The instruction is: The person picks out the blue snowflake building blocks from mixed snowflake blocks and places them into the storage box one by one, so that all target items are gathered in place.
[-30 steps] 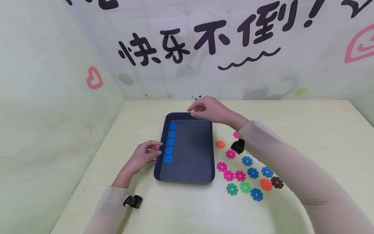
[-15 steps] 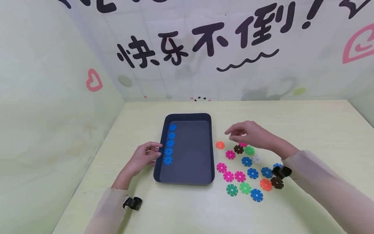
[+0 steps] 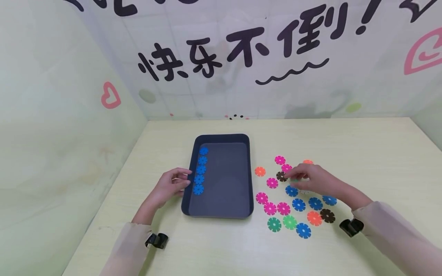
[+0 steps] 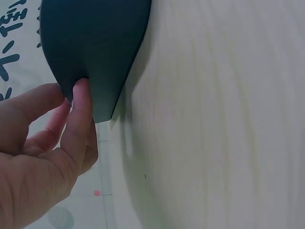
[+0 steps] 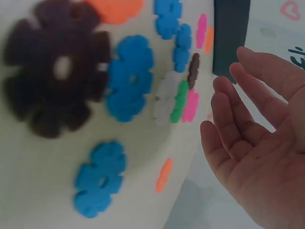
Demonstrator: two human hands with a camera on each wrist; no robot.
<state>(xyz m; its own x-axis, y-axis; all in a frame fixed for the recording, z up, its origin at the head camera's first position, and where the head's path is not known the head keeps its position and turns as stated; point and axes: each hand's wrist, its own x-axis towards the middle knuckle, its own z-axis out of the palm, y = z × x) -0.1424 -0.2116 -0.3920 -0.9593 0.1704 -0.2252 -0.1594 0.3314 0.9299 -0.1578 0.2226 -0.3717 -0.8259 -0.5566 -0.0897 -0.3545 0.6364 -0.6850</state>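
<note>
A dark rectangular tray (image 3: 226, 180) lies on the table, with a column of several blue snowflake discs (image 3: 201, 169) along its left inner side. My left hand (image 3: 170, 186) pinches the tray's left rim; in the left wrist view, a fingertip presses the tray's outer wall (image 4: 102, 62). Over the loose discs to the right hovers my right hand (image 3: 317, 180), fingers loosely bent and holding nothing. Close to its fingertips are a brown disc (image 3: 281, 176) and a blue disc (image 3: 291, 191). It partly hides a green disc and a white disc (image 5: 165, 100).
Several loose pink, orange, green, blue and brown discs spread right of the tray, among them a pink disc (image 3: 261, 198), a dark green disc (image 3: 274, 224) and an orange disc (image 3: 314, 218). A printed wall (image 3: 207, 96) bounds the table at the back.
My right hand has moved from above the tray's far edge rightward and down to the loose discs. The left hand stays at the tray's rim, and the blue column looks the same.
</note>
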